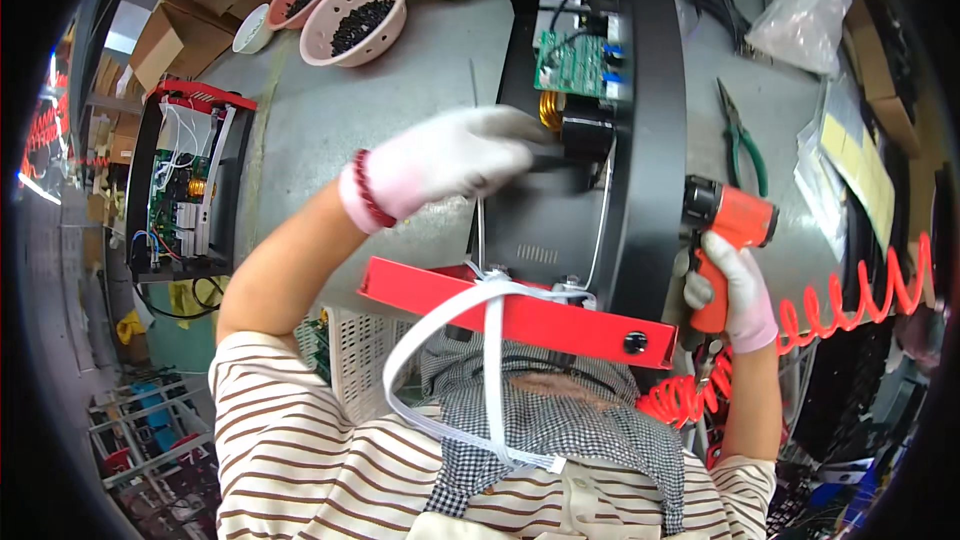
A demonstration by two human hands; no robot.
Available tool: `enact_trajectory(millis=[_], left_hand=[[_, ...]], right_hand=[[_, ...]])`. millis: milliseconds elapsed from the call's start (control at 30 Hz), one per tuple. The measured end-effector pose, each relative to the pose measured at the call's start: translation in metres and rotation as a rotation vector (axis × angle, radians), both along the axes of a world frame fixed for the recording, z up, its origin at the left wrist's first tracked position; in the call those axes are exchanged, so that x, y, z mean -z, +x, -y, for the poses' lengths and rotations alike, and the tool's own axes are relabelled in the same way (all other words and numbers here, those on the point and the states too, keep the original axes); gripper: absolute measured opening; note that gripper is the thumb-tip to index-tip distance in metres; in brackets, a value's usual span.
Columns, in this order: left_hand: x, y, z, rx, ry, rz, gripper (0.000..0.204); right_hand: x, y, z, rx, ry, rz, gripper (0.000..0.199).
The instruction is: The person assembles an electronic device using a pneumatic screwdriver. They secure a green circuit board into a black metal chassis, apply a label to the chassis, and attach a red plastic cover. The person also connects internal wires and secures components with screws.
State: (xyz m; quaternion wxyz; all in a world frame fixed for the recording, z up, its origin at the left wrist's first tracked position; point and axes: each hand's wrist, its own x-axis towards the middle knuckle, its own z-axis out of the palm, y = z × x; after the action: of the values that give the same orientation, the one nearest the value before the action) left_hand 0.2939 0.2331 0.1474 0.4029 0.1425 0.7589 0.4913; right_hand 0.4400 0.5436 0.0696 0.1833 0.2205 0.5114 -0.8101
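Under the left hand (455, 155), whose grip cannot be told, the black casing (645, 190) is not yet closed, circuit board (572, 65) apparently fitted; a red driver (738, 223) is gripped by the right hand (740, 295).

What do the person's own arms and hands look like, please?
The left hand and right hand wear white gloves with pinkish cuffs; a red, beaded-looking bracelet circles the left cuff. The cream sleeves have thin brown stripes and end near the elbows.

L grip (455, 158), blk obj. (560, 178) blurry
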Motion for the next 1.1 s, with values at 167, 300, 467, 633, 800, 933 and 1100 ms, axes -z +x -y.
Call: enact_trajectory(millis=[167,300,467,633,800,933,1100], left_hand=[[0.020,-0.077,0.050,-0.265,0.087,-0.641,0.037],[0.073,-0.204,0.046,-0.123,0.098,-1.231,0.028],[0.070,-0.295,-0.020,-0.117,0.301,-0.751,0.035],[0.060,-0.348,0.008,-0.188,0.031,-0.787,0.035],[0.068,-0.334,0.016,0.398,-0.930,-0.906,0.051],[0.134,-0.378,0.074,0.398,-0.599,-0.649,0.043],[0.095,-0.321,0.029,0.001,-0.794,-1.026,0.035]], right_hand=[[-0.001,-0.006,0.000,-0.088,0.000,-0.023,0.040],[0.000,-0.006,0.005,-0.015,0.045,-0.009,0.041],[0.002,-0.008,-0.002,-0.108,0.263,-0.021,0.039],[0.010,-0.004,0.000,-0.005,0.192,-0.012,0.039],[0.007,-0.001,-0.004,0.004,0.156,0.021,0.038],[0.014,-0.008,-0.001,-0.075,0.221,-0.008,0.037],[0.011,-0.002,-0.005,-0.062,0.230,0.010,0.037]])
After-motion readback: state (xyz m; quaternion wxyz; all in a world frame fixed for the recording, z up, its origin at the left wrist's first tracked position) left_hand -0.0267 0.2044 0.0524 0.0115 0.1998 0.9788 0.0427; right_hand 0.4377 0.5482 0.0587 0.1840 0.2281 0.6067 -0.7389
